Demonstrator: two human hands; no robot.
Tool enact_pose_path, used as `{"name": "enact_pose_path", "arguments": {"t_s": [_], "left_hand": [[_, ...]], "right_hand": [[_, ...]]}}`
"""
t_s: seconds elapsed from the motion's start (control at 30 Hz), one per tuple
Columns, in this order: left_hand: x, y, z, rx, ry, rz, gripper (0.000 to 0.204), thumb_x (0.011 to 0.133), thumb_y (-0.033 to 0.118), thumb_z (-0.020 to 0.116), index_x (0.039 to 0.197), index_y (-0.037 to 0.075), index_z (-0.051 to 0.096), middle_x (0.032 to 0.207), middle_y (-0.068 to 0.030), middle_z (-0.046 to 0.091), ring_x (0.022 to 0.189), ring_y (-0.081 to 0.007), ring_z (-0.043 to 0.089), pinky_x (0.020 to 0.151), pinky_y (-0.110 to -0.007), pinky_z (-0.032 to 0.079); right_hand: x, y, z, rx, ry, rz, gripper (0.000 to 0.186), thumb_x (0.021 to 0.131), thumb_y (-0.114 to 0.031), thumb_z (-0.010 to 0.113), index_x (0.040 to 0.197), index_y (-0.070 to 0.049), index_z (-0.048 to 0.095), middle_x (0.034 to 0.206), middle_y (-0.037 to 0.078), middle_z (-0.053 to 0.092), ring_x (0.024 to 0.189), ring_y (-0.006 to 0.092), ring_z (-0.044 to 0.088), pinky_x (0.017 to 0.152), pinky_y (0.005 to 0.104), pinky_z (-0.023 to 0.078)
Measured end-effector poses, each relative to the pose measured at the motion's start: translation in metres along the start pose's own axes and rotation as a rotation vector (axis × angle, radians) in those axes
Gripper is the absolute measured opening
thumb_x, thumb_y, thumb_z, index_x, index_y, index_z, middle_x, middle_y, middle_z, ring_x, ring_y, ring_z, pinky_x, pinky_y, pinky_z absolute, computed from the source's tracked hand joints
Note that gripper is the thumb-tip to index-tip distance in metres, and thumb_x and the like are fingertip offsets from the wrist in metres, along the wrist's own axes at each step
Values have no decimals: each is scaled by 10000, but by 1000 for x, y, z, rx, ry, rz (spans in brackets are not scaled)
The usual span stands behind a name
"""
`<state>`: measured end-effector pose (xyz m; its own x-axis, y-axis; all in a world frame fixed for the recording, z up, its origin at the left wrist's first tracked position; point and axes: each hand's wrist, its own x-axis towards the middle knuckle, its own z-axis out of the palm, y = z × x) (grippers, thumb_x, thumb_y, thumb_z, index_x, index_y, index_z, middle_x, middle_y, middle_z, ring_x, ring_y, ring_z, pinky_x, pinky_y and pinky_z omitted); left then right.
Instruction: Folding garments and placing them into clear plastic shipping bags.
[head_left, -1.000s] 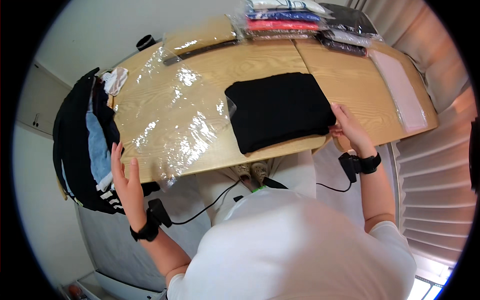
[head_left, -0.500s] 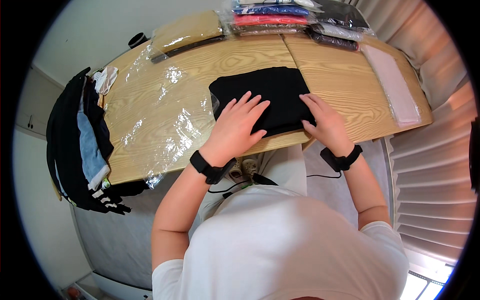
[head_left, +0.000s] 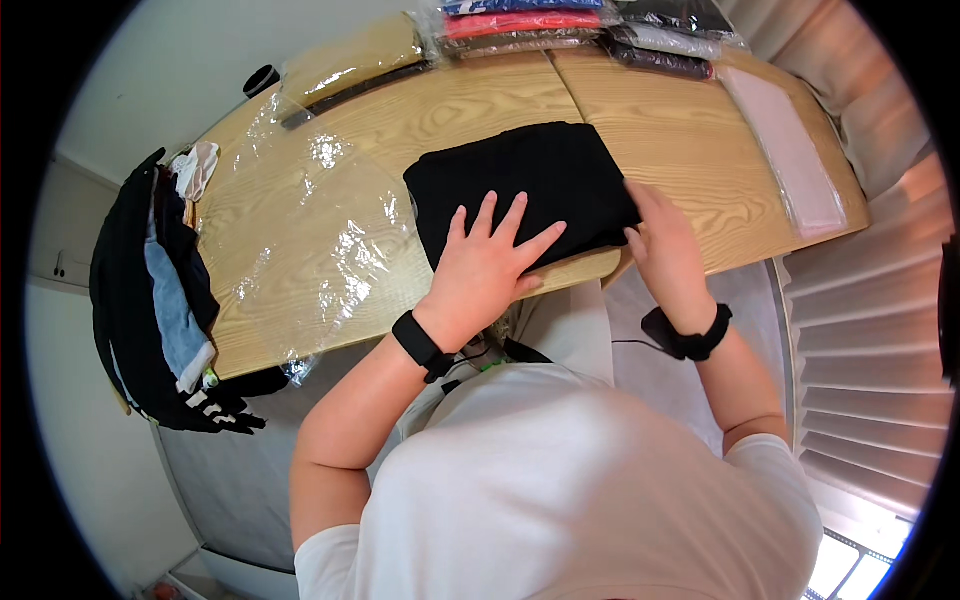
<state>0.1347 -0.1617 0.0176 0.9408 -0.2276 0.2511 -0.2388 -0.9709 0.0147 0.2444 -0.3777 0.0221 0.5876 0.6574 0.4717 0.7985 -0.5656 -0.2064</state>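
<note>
A folded black garment (head_left: 510,165) lies flat on the wooden table in front of me. My left hand (head_left: 488,255) rests on its near part, palm down with the fingers spread. At the garment's right edge is my right hand (head_left: 668,245), its fingertips touching the side and the thumb apart from the index finger. Beneath the hands, part of the garment's near edge is hidden. To its left a clear plastic bag (head_left: 310,230) is spread on the table, its right side reaching the garment's left edge.
Bagged clothes (head_left: 520,22) are stacked at the table's far side, beside a tan bagged item (head_left: 355,55). Loose dark and blue clothes (head_left: 160,300) hang over the left end. A flat pale pink packet (head_left: 785,150) lies at the right, near curtains (head_left: 860,330).
My left hand has shifted right over the garment, its fingers spreading wider. My right hand has moved outward from the top of the right side to the edge. The view has tilted slightly.
</note>
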Motion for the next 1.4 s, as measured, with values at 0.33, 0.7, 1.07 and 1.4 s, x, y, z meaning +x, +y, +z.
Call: {"name": "enact_pose_path", "arguments": {"t_s": [0.33, 0.7, 1.07, 1.4], "left_hand": [[-9, 16, -5, -65, -81, -14, 778, 719, 193, 721, 1397, 258, 346, 1393, -191, 359, 1224, -411, 411, 950, -534, 400], [-34, 70, 22, 112, 87, 112, 554, 822, 190, 549, 1357, 262, 422, 1386, -174, 381, 1176, -425, 443, 880, -546, 453], [-34, 88, 33, 80, 215, 41, 519, 822, 246, 542, 1332, 261, 450, 1372, -161, 411, 1168, -419, 451, 888, -566, 422], [-145, -22, -46, -524, 132, -325, 530, 800, 135, 655, 1298, 87, 481, 1425, -178, 343, 1322, -388, 313, 1061, -435, 313]], "right_hand": [[-59, -26, 0, 1066, -128, 991, 350, 890, -188, 607, 1134, 18, 462, 986, 91, 576, 790, 121, 571, 716, 256, 470], [-67, -45, 18, 2166, -194, 984, 560, 967, -508, 321, 1370, -123, 372, 1393, 42, 412, 1256, 213, 411, 1044, 409, 330], [-65, -60, 33, 1948, 297, 1110, 208, 904, -213, 589, 1097, -135, 574, 1044, -40, 597, 997, 123, 540, 861, 288, 424], [-38, -22, 5, 1810, 462, 785, 458, 890, -269, 560, 1277, -33, 492, 1220, 104, 576, 1136, 253, 529, 1004, 397, 401]]}}
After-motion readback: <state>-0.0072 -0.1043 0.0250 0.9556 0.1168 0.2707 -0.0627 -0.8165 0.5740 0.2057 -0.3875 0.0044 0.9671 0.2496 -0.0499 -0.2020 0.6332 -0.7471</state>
